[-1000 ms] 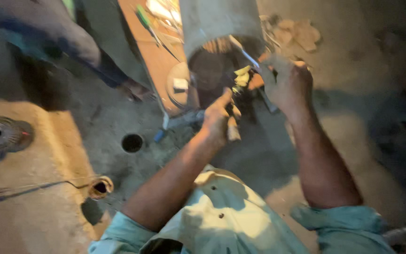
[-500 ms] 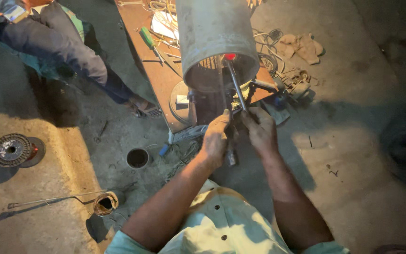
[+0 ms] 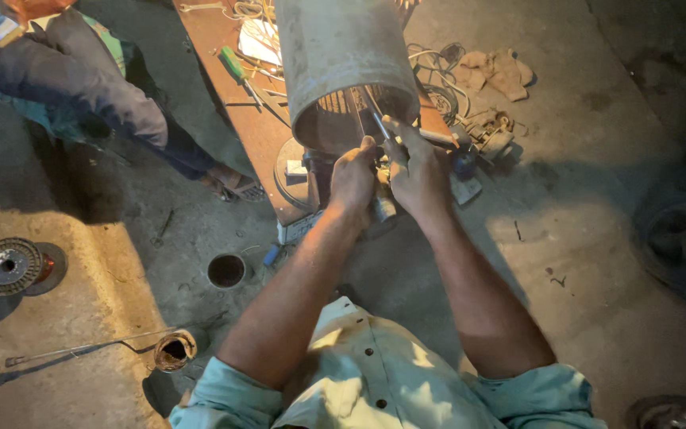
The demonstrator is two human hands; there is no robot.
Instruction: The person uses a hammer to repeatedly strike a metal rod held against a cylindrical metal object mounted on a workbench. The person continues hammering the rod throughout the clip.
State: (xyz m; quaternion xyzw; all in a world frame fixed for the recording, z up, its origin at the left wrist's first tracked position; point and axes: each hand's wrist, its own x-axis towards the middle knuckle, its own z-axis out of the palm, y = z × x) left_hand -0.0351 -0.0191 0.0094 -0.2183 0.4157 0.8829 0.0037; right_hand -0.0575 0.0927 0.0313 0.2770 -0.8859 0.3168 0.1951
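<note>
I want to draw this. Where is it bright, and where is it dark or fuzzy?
Head view: warm light falls on the grey metal cylinder and both hands, left hand, right hand; the right edge sinks into shadow; the thin tool looks slightly soft.

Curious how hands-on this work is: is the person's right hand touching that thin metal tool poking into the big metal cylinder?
Touching. The head view shows the right hand with its fingers closed round the thin metal tool, whose tip reaches into the cylinder.
</note>
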